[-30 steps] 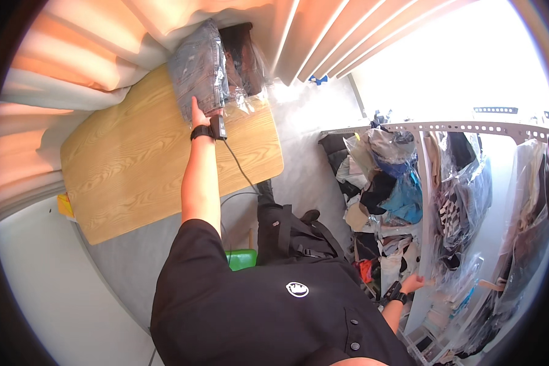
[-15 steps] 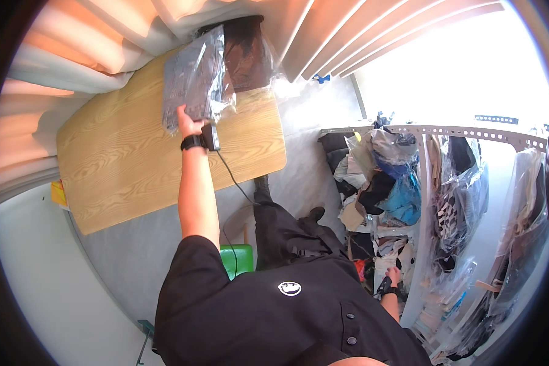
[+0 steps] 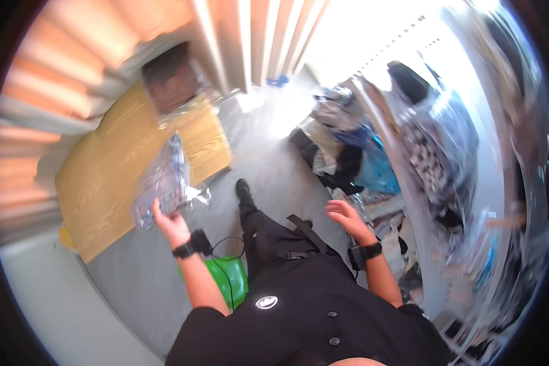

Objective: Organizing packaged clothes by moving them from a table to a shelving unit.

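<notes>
My left hand (image 3: 172, 228) grips the near end of a clear plastic bag with a folded grey garment (image 3: 160, 180) inside. The bag hangs tilted over the near edge of the wood-topped table (image 3: 104, 189). My right hand (image 3: 346, 216) is raised in front of the shelf rack, its fingers apart and nothing in them. Closest to it is a pile of bagged clothes (image 3: 348, 165) in black, blue and beige. Both wrists wear black bands with small dark boxes, and a cable runs from the left one.
Another clear bag with dark brown contents (image 3: 174, 85) lies at the table's far end. A green stool (image 3: 227, 277) stands by my left leg. The metal rack (image 3: 387, 131) rises on the right, with bagged garments beside it. Pleated curtains (image 3: 122, 33) hang behind the table.
My left hand has drawn the bagged grey garment off the far part of the table toward me. My right hand has come up from the lower shelves. The whole view has turned right.
</notes>
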`<action>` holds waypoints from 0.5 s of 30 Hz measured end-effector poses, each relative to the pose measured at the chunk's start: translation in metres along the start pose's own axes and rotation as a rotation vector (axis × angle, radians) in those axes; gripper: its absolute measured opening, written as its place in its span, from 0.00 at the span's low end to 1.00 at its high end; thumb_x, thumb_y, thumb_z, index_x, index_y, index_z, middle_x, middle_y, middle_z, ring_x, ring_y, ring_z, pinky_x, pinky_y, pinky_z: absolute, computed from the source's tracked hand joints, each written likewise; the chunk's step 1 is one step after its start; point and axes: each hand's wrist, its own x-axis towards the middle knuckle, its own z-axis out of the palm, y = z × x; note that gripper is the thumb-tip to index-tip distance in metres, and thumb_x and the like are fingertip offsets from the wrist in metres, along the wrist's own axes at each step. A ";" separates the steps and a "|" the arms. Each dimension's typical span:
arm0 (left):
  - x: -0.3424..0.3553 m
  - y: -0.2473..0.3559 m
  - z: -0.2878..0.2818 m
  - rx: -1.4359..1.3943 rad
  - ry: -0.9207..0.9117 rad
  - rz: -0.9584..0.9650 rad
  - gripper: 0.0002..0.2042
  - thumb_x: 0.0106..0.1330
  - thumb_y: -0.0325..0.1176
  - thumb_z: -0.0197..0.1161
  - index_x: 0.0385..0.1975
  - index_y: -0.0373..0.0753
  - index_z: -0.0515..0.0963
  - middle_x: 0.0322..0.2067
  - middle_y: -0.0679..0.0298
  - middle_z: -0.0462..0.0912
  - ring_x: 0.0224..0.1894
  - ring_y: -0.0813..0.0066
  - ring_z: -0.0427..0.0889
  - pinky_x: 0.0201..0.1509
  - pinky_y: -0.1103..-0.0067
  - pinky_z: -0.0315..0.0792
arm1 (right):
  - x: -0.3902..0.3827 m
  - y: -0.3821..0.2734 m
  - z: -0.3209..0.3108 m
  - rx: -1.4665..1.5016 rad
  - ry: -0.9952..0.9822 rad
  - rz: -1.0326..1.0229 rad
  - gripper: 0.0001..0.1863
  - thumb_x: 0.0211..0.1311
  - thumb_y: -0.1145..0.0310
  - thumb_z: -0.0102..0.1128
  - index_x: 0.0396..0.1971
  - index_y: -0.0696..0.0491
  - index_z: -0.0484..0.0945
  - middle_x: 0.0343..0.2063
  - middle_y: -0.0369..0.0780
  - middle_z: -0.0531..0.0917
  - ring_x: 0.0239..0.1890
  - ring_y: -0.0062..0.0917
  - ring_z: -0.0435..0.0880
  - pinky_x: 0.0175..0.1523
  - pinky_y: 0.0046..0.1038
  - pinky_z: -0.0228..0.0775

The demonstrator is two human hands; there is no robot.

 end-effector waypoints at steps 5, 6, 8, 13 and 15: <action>-0.185 -0.030 0.027 0.072 -0.225 -0.114 0.24 0.57 0.38 0.54 0.51 0.33 0.61 0.47 0.58 0.70 0.48 0.64 0.70 0.50 0.68 0.66 | -0.060 -0.022 -0.018 0.287 -0.421 -0.038 0.28 0.58 0.57 0.50 0.55 0.54 0.57 0.52 0.41 0.67 0.54 0.27 0.66 0.54 0.30 0.60; -0.219 -0.037 0.028 0.000 -0.338 -0.106 0.24 0.57 0.38 0.53 0.52 0.33 0.60 0.49 0.58 0.68 0.49 0.63 0.69 0.51 0.67 0.66 | -0.071 -0.027 -0.025 0.359 -0.395 -0.026 0.30 0.58 0.55 0.49 0.56 0.54 0.55 0.52 0.41 0.66 0.54 0.27 0.65 0.55 0.32 0.59; -0.280 -0.052 0.030 -0.049 -0.435 -0.344 0.26 0.57 0.39 0.54 0.52 0.33 0.59 0.49 0.58 0.68 0.49 0.63 0.68 0.53 0.68 0.64 | -0.096 -0.039 -0.041 0.447 -0.393 -0.050 0.31 0.58 0.53 0.48 0.57 0.53 0.54 0.53 0.41 0.65 0.55 0.28 0.64 0.55 0.34 0.57; -0.404 -0.091 0.042 0.025 -0.932 -0.653 0.28 0.57 0.45 0.53 0.53 0.34 0.59 0.50 0.57 0.67 0.51 0.61 0.67 0.56 0.67 0.60 | -0.168 -0.053 -0.097 0.748 -0.199 -0.318 0.31 0.53 0.50 0.52 0.52 0.56 0.61 0.50 0.44 0.68 0.48 0.31 0.71 0.51 0.30 0.64; -0.435 -0.088 0.053 0.514 -1.343 -0.526 0.20 0.53 0.32 0.61 0.46 0.34 0.68 0.45 0.56 0.72 0.48 0.64 0.70 0.52 0.70 0.64 | -0.198 -0.040 -0.132 0.760 0.017 -0.330 0.24 0.52 0.56 0.51 0.45 0.57 0.66 0.44 0.43 0.71 0.43 0.29 0.73 0.48 0.28 0.65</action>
